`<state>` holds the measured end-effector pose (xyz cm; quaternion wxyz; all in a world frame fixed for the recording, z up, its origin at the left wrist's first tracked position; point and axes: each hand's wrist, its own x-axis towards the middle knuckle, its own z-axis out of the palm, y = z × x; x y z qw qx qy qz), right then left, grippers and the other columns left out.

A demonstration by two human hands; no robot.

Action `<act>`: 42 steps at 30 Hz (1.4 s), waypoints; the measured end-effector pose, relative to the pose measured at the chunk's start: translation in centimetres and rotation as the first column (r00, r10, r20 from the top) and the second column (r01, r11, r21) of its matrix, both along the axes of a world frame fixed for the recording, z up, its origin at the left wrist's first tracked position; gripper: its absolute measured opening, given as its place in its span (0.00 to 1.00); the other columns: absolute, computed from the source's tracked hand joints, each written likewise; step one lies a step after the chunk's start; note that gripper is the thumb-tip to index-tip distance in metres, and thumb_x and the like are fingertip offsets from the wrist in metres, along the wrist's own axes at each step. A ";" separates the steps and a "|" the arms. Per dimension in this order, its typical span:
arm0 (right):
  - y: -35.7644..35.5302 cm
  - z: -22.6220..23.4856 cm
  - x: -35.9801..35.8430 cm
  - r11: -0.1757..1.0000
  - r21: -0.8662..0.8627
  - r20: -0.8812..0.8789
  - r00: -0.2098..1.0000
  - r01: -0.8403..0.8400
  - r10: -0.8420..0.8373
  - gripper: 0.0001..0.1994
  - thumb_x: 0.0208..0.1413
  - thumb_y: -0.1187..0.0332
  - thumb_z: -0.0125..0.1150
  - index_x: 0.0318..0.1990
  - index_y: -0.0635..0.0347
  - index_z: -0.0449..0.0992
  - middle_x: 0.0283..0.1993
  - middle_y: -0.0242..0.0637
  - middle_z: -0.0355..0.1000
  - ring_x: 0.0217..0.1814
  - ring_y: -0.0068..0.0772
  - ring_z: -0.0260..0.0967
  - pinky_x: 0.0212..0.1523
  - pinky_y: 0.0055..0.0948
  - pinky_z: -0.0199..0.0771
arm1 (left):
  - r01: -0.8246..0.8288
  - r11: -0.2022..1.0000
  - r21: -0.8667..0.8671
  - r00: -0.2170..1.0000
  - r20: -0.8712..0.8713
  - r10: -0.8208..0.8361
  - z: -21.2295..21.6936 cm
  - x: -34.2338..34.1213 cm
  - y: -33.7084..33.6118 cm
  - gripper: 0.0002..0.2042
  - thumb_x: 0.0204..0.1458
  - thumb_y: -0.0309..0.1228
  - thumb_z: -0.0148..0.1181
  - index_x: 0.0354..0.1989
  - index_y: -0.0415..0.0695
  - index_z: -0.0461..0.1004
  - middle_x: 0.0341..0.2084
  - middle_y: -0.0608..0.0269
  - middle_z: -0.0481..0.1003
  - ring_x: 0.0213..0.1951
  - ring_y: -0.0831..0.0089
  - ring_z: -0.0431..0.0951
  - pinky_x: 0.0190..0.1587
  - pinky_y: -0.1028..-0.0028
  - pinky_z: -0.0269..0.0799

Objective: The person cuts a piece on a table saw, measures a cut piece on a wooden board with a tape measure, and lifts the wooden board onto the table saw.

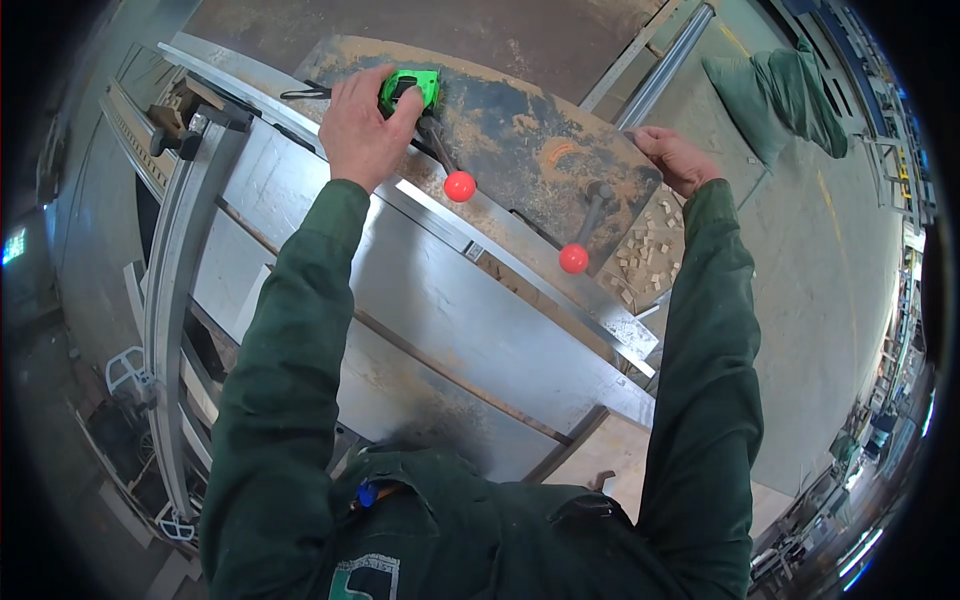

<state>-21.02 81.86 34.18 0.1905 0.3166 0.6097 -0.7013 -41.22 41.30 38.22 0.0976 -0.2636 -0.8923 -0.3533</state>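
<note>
In my left hand (364, 125) is a bright green tape measure (410, 88), its case gripped between thumb and fingers. The hand is over the left part of a dark, sawdust-covered plate (490, 125). At the plate's right end, my right hand (680, 158) has its fingers closed at the edge; what they pinch is too small to make out. No tape blade can be made out between the hands. Two levers with red ball knobs stand on the plate: one knob (460, 187) just right of my left wrist, the other (574, 259) nearer the right end.
A metal fence bar (520, 262) runs along the plate's near side. Closer to me is a silvery machine table (440, 290). Wood offcuts (655, 245) lie below the right end. A curved metal rail (172, 290) stands left; green sacks (765, 100) lie far right.
</note>
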 end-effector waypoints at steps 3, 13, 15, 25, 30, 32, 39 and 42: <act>-0.1 -0.5 0.5 0.995 -0.062 0.003 0.997 0.072 -0.072 0.20 0.74 0.61 0.56 0.64 0.65 0.75 0.59 0.35 0.79 0.59 0.29 0.76 0.63 0.31 0.75 | 0.001 1.000 -0.004 1.000 0.007 -0.001 0.1 0.1 -0.1 0.22 0.55 0.45 0.64 0.53 0.45 0.80 0.49 0.55 0.80 0.54 0.55 0.77 0.57 0.59 0.74; -0.8 0.3 -2.4 0.926 0.376 0.233 0.970 -0.020 -0.073 0.23 0.61 0.54 0.67 0.49 0.69 0.84 0.51 0.44 0.83 0.50 0.33 0.80 0.49 0.35 0.78 | -0.026 1.000 -0.014 0.999 -0.034 0.026 -0.2 0.0 0.4 0.21 0.54 0.44 0.63 0.52 0.45 0.80 0.50 0.56 0.80 0.55 0.55 0.77 0.57 0.57 0.74; -2.4 2.2 -4.6 0.802 0.565 0.341 0.940 -0.195 -0.012 0.26 0.58 0.52 0.66 0.50 0.71 0.83 0.54 0.48 0.82 0.53 0.40 0.81 0.50 0.38 0.79 | -0.032 0.999 -0.021 0.999 -0.030 0.031 -0.2 0.0 0.3 0.21 0.54 0.44 0.63 0.52 0.44 0.80 0.50 0.56 0.80 0.55 0.54 0.77 0.57 0.57 0.74; -5.5 4.6 -8.4 0.390 0.742 0.608 0.793 -0.546 -0.047 0.29 0.50 0.50 0.62 0.55 0.62 0.82 0.60 0.47 0.80 0.64 0.50 0.77 0.61 0.41 0.76 | -0.025 1.000 -0.010 1.000 -0.010 0.025 0.2 -0.7 -0.4 0.22 0.54 0.45 0.64 0.53 0.44 0.80 0.50 0.54 0.80 0.55 0.54 0.77 0.57 0.57 0.74; -3.0 2.5 -0.7 0.368 0.909 0.292 0.929 -0.197 -0.226 0.38 0.51 0.35 0.66 0.51 0.66 0.84 0.57 0.59 0.79 0.60 0.56 0.79 0.58 0.49 0.76 | 0.067 0.994 0.084 0.996 -0.065 -0.062 -0.1 0.1 1.7 0.21 0.54 0.46 0.66 0.50 0.45 0.80 0.47 0.55 0.79 0.51 0.52 0.76 0.55 0.55 0.74; -6.0 5.9 4.1 0.490 0.872 0.153 0.956 -0.011 -0.251 0.39 0.54 0.32 0.64 0.48 0.68 0.84 0.50 0.61 0.80 0.52 0.59 0.79 0.52 0.52 0.75 | 0.083 0.990 0.112 0.997 -0.020 -0.081 0.0 0.6 1.8 0.23 0.52 0.46 0.67 0.52 0.46 0.79 0.47 0.55 0.79 0.53 0.52 0.76 0.56 0.56 0.73; -27.4 12.1 27.2 0.177 0.882 -0.314 0.824 0.438 -0.472 0.17 0.62 0.58 0.69 0.38 0.67 0.79 0.30 0.37 0.71 0.33 0.31 0.65 0.39 0.34 0.71 | 0.062 0.990 0.125 0.997 -0.055 -0.055 0.5 0.3 -2.6 0.29 0.46 0.49 0.73 0.56 0.48 0.77 0.58 0.58 0.74 0.62 0.57 0.71 0.63 0.57 0.65; -33.7 12.5 38.8 0.213 0.883 -0.204 0.751 0.418 -0.629 0.16 0.63 0.60 0.68 0.37 0.68 0.79 0.30 0.36 0.73 0.33 0.31 0.67 0.40 0.33 0.72 | 0.125 0.750 0.649 0.921 0.204 -0.331 1.2 0.6 -6.5 0.20 0.56 0.41 0.70 0.54 0.44 0.81 0.54 0.52 0.79 0.58 0.57 0.76 0.61 0.64 0.71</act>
